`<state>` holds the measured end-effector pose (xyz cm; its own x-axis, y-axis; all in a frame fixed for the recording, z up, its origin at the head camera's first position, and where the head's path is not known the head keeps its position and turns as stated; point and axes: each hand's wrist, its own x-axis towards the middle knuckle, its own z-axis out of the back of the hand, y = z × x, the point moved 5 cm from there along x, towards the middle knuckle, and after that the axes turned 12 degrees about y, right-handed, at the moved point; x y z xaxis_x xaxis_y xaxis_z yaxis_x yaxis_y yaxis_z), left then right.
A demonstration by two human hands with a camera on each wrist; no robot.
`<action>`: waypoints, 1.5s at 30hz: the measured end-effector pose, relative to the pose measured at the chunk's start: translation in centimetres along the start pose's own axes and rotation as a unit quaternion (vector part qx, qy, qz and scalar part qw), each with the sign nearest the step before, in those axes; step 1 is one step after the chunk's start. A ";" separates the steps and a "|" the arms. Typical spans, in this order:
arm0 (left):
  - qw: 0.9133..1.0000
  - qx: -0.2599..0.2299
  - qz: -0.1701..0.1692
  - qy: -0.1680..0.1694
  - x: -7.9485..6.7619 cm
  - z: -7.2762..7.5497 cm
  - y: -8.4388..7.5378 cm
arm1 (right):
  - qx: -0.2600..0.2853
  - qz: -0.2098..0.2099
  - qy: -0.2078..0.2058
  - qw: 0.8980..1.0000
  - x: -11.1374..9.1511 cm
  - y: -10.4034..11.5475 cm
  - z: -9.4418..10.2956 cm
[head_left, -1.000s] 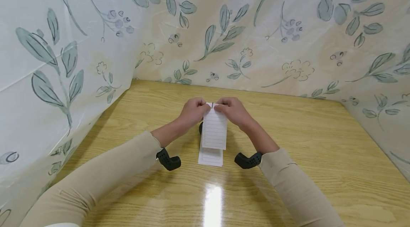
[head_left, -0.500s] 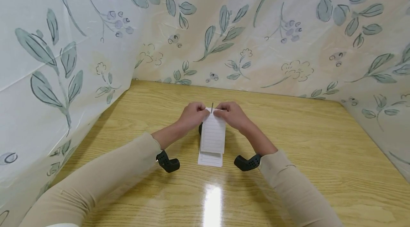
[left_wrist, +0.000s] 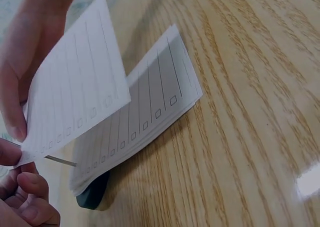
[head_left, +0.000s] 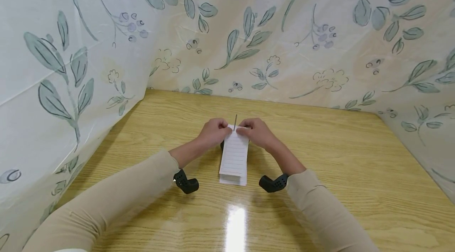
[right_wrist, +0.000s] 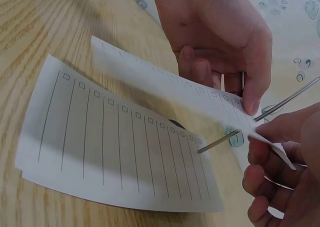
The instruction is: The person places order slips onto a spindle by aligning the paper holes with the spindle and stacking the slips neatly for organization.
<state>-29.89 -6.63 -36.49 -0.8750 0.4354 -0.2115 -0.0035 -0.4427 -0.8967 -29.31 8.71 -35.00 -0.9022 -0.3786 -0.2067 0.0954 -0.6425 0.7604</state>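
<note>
A thin metal spike [head_left: 235,120] stands up from a dark base [left_wrist: 95,194], which shows below the papers in the left wrist view. Several lined sheets with small checkboxes [right_wrist: 115,147] are threaded low on it. Above them, one lined sheet [head_left: 235,153] has the spike running through it near its top edge. My left hand [head_left: 214,131] pinches this sheet's top left corner between thumb and fingers. On the other side of the spike, my right hand [head_left: 258,132] pinches the top right corner. In both wrist views a gap separates the held sheet from the lower stack.
The papers are over a wood-grain table [head_left: 337,173]. A leaf-patterned sheet [head_left: 220,27] hangs behind the table and along its sides. Black wrist devices [head_left: 186,183] stick out below each forearm, on either side of the papers.
Both hands have moved down and toward me with the pinched sheet. More of the spike now shows above it, and the sheet covers more of the lower stack.
</note>
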 end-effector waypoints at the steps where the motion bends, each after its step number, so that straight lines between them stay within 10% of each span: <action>1: 1.000 0.002 -0.001 0.001 0.1 0.0 0.1 | -0.005 -0.001 0.000 1.000 0.1 -0.1 0.0; 45: 0.996 0.077 -0.002 0.046 0.5 -0.7 2.0 | -0.094 -0.007 -0.011 0.995 0.6 -1.8 -1.4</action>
<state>-29.99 -6.73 -38.64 -0.8265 0.5050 -0.2487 -0.0885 -0.5529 -0.8285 -29.45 8.66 -37.39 -0.9127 -0.3557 -0.2012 0.1583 -0.7617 0.6282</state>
